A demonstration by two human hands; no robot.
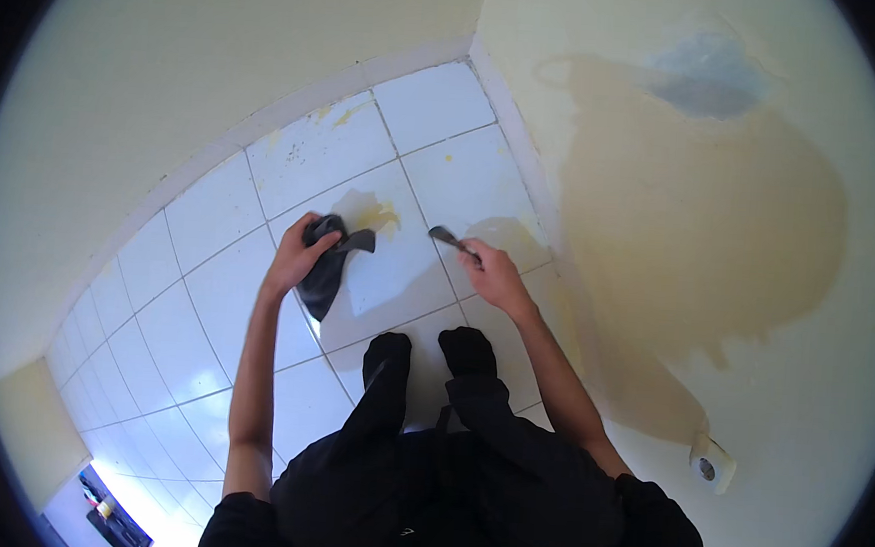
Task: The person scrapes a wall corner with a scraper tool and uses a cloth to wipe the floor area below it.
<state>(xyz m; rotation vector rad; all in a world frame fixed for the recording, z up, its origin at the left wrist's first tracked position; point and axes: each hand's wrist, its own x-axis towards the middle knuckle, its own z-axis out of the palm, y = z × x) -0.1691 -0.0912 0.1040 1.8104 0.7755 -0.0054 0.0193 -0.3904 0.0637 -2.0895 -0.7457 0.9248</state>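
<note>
My left hand (pixel 294 256) grips a crumpled dark cloth (pixel 322 285), part of which hangs down and a flap of which sticks out to the right. In my right hand (pixel 496 278) is a small dark tool with a flat, widened end, probably a scraper (pixel 446 236); its end points left, above the floor. A yellow stain (pixel 379 216) marks the white floor tile (pixel 377 273) between the two hands. Whether the cloth or the tool touches the floor I cannot tell.
More yellow marks (pixel 351 115) lie on the tiles near the far baseboard (pixel 305 107). Walls meet at a corner ahead. On the right wall are a pale patch (pixel 709 76) and a socket (pixel 711 465). My dark-socked feet (pixel 469 353) stand close below the hands.
</note>
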